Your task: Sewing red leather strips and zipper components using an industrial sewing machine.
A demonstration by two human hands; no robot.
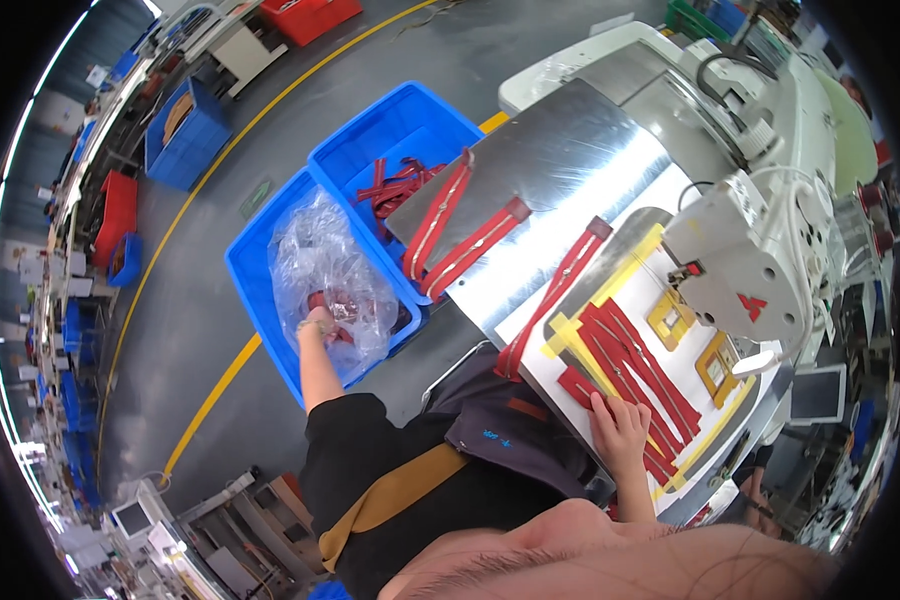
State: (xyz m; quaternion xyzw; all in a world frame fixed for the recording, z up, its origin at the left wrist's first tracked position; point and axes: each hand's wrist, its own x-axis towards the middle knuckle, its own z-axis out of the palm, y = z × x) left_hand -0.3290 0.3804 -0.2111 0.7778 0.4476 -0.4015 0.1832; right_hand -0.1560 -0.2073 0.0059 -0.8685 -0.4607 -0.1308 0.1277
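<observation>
My left hand [315, 326] reaches into a crumpled clear plastic bag [318, 240] holding red items, inside the nearer blue bin [255, 255]; its fingertips are hard to make out among them. My right hand [618, 428] lies open, fingers slightly bent, on red zipper strips [638, 372] on a white board with yellow tape [570, 325]. Two yellow frames [715, 370] lie to their right under the machine head [725, 240]. More folded red zippers [475, 245] rest along the steel plate [530, 170] and over its left edge.
A second blue bin [405, 110] holds loose red strips behind the plate. A grey bag [505, 440] hangs below the board's left side. More bins [185, 130] and workbenches stand beyond the yellow floor line [210, 175]. Another person's legs [760, 480] show at the lower right.
</observation>
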